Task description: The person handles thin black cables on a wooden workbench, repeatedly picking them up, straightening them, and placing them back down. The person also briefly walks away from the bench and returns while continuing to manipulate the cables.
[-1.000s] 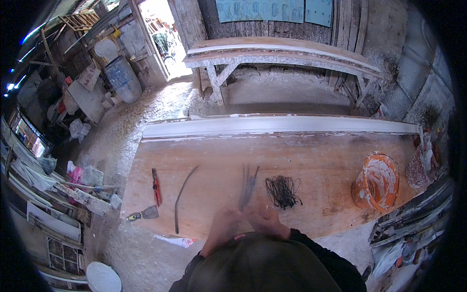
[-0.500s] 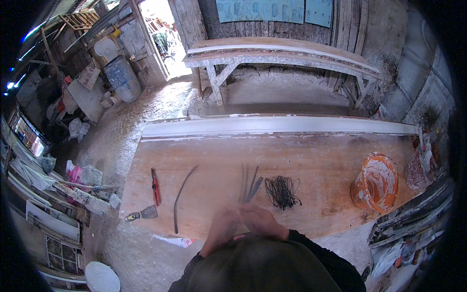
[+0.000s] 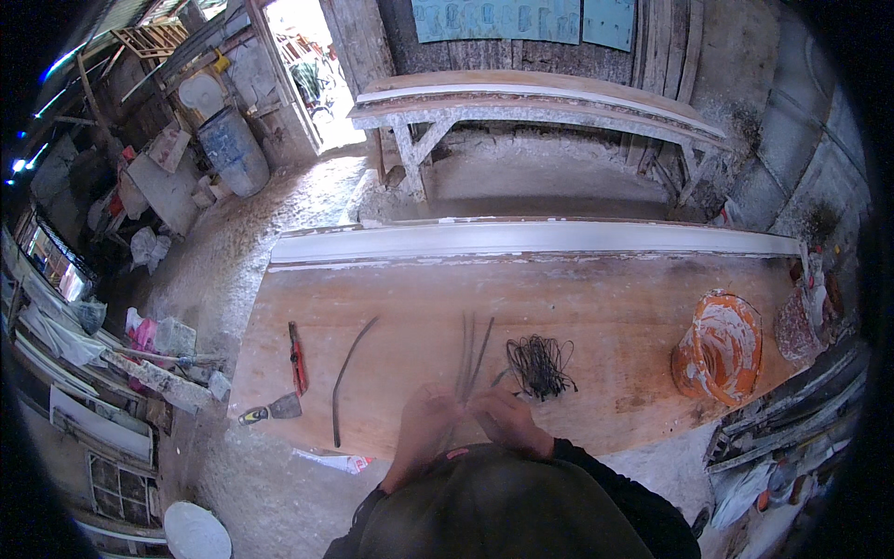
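Right hand (image 3: 508,421) farther from left hand (image 3: 427,416)

left hand (image 3: 428,408) blurred, its grip unclear, blue panel (image 3: 498,20) cut off

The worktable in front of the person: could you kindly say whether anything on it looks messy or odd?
Yes, the orange bucket toward the right end of the worktable looks messy: white residue is smeared across its inside and rim.
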A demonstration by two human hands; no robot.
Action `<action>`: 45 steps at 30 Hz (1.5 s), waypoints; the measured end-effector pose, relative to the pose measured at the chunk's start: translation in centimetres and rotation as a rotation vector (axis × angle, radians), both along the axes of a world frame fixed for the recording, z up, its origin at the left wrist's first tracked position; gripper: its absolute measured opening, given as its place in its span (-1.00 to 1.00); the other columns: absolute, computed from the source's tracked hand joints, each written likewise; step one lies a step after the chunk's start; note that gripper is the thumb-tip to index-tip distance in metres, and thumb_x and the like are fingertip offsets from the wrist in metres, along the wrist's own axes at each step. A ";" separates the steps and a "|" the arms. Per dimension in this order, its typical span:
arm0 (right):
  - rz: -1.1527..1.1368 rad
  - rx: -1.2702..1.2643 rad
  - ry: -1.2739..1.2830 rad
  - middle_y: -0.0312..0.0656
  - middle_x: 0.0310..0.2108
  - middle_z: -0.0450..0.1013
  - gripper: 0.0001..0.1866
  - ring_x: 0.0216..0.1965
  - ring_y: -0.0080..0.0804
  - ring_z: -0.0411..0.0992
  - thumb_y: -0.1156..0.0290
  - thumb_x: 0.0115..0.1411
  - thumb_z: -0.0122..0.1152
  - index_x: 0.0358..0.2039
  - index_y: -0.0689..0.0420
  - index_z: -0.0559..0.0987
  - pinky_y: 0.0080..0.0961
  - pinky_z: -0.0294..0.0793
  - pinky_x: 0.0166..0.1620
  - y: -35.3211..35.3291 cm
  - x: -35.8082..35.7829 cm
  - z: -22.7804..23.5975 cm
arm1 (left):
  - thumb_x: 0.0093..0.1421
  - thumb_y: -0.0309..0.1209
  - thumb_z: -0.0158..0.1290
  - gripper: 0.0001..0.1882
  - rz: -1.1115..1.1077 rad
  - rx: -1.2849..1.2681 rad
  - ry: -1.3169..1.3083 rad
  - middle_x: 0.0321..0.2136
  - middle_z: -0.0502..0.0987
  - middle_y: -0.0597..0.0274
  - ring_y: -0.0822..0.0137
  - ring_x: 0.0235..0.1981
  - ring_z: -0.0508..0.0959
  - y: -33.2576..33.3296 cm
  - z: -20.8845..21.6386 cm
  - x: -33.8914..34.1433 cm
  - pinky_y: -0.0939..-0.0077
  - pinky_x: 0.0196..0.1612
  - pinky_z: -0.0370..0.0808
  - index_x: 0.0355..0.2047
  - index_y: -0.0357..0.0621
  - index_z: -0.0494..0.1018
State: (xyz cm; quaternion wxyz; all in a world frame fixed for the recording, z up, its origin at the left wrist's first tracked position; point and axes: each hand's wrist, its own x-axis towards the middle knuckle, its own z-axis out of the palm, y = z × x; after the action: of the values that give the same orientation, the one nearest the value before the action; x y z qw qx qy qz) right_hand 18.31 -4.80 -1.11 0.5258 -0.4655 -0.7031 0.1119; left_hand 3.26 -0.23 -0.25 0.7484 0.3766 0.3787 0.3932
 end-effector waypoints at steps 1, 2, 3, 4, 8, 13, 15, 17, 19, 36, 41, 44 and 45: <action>-0.001 0.008 0.001 -0.14 -0.50 0.41 -0.85 -0.47 -0.28 0.41 0.65 -0.14 0.15 -0.48 0.18 0.46 -0.50 0.41 -0.44 0.0 0.0 0.0 | -0.11 -0.66 0.07 -0.68 0.023 0.025 0.049 -0.47 0.46 0.20 0.42 -0.47 0.48 -0.1 -0.1 0.1 0.64 -0.45 0.46 -0.30 -0.18 0.30; -0.002 0.017 0.001 -0.14 -0.50 0.41 -0.85 -0.48 -0.28 0.41 0.64 -0.14 0.15 -0.49 0.19 0.45 -0.49 0.40 -0.45 0.1 0.0 -0.1 | -0.11 -0.66 0.06 -0.70 0.046 0.050 0.098 -0.48 0.45 0.22 0.43 -0.48 0.48 -0.1 -0.4 0.2 0.64 -0.46 0.46 -0.32 -0.18 0.30; -0.006 0.018 -0.007 -0.14 -0.51 0.41 -0.86 -0.48 -0.28 0.41 0.64 -0.14 0.15 -0.49 0.19 0.46 -0.49 0.40 -0.45 0.1 -0.1 -0.1 | -0.11 -0.67 0.05 -0.71 0.068 0.077 0.146 -0.48 0.44 0.24 0.43 -0.49 0.47 -0.1 -0.7 0.2 0.64 -0.46 0.46 -0.34 -0.17 0.30; -0.009 0.020 -0.015 -0.14 -0.51 0.41 -0.87 -0.49 -0.28 0.40 0.63 -0.14 0.15 -0.50 0.20 0.46 -0.49 0.40 -0.45 0.1 -0.1 -0.1 | -0.11 -0.68 0.05 -0.72 0.084 0.147 0.174 -0.49 0.42 0.26 0.44 -0.49 0.46 -0.2 -1.0 0.2 0.64 -0.46 0.46 -0.36 -0.17 0.30; 0.019 0.041 -0.078 -0.17 -0.49 0.35 -0.80 -0.50 -0.25 0.39 0.56 -0.10 0.16 -0.40 0.13 0.41 -0.50 0.40 -0.53 0.2 0.2 -0.8 | -0.14 -0.62 0.06 -0.81 0.138 0.337 0.293 -0.50 0.42 0.24 0.43 -0.45 0.43 -0.4 -1.4 0.3 0.59 -0.38 0.41 -0.46 -0.22 0.34; 0.030 -0.124 0.148 -0.20 -0.52 0.35 -0.84 -0.49 -0.42 0.38 0.50 -0.02 0.15 -0.39 0.15 0.40 -0.53 0.36 -0.47 0.1 -0.1 -0.7 | -0.10 -0.70 0.04 -0.79 0.132 0.573 0.440 -0.50 0.38 0.27 0.48 -0.45 0.43 -0.5 -1.7 0.4 0.61 -0.41 0.44 -0.47 -0.20 0.31; 0.095 -0.316 0.492 -0.24 -0.52 0.36 -0.88 -0.49 -0.49 0.36 0.48 -0.01 0.15 -0.43 0.15 0.41 -0.57 0.33 -0.43 0.1 -0.5 -0.5 | -0.08 -0.68 0.04 -0.82 0.098 0.487 0.447 -0.49 0.39 0.26 0.46 -0.44 0.43 -0.9 -0.6 0.4 0.60 -0.39 0.44 -0.47 -0.21 0.32; 0.210 -0.550 0.980 -0.28 -0.53 0.37 -0.92 -0.48 -0.55 0.33 0.49 -0.01 0.15 -0.50 0.15 0.43 -0.62 0.29 -0.39 0.2 -1.1 -0.4 | -0.06 -0.66 0.05 -0.85 0.037 0.673 0.476 -0.47 0.40 0.24 0.45 -0.43 0.44 -0.7 -1.4 0.1 0.58 -0.37 0.44 -0.46 -0.22 0.34; 0.249 -0.699 1.069 -0.31 -0.52 0.36 -0.91 -0.48 -0.57 0.31 0.46 0.00 0.15 -0.50 0.12 0.42 -0.63 0.28 -0.38 0.3 -0.7 -0.2 | -0.04 -0.64 0.05 -0.87 -0.010 0.839 0.523 -0.46 0.41 0.22 0.44 -0.42 0.45 -0.4 -1.3 -0.1 0.58 -0.35 0.43 -0.46 -0.23 0.35; -0.006 -0.358 0.307 -0.22 -0.43 0.46 -0.87 -0.43 -0.45 0.41 0.54 -0.07 0.19 -0.42 0.17 0.54 -0.61 0.37 -0.36 0.0 0.1 2.3 | -0.09 -0.71 0.07 -0.72 0.142 0.536 0.328 -0.44 0.43 0.18 0.44 -0.38 0.46 -0.7 -1.3 0.1 0.61 -0.27 0.43 -0.38 -0.23 0.26; -0.023 -0.199 0.115 -0.17 -0.42 0.45 -0.82 -0.46 -0.34 0.42 0.51 -0.08 0.20 -0.38 0.12 0.54 -0.52 0.41 -0.39 0.1 0.6 2.5 | -0.06 -0.68 0.06 -0.80 0.077 0.576 0.377 -0.42 0.43 0.19 0.43 -0.37 0.46 -0.9 -0.4 0.1 0.59 -0.28 0.44 -0.40 -0.26 0.35; 0.032 -0.212 -0.003 -0.17 -0.45 0.40 -0.83 -0.44 -0.28 0.42 0.48 -0.05 0.16 -0.37 0.16 0.47 -0.48 0.42 -0.41 0.1 1.0 2.8 | -0.05 -0.67 0.06 -0.84 0.044 0.620 0.459 -0.41 0.44 0.20 0.42 -0.36 0.47 -0.8 -0.5 -0.2 0.58 -0.29 0.45 -0.41 -0.27 0.39; 0.021 -0.233 -0.015 -0.17 -0.46 0.41 -0.82 -0.45 -0.29 0.42 0.48 -0.08 0.18 -0.39 0.15 0.47 -0.49 0.41 -0.42 0.1 1.0 2.8 | -0.05 -0.66 0.05 -0.85 0.033 0.641 0.483 -0.40 0.44 0.21 0.42 -0.35 0.47 -0.8 -0.7 -0.2 0.57 -0.29 0.45 -0.41 -0.27 0.40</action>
State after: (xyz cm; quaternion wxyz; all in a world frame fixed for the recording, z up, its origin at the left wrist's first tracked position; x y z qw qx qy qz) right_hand 19.29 -4.73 1.65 0.4616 -0.5170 -0.6940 0.1949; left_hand 3.04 -1.02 -0.95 0.4761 0.6664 0.4079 0.4036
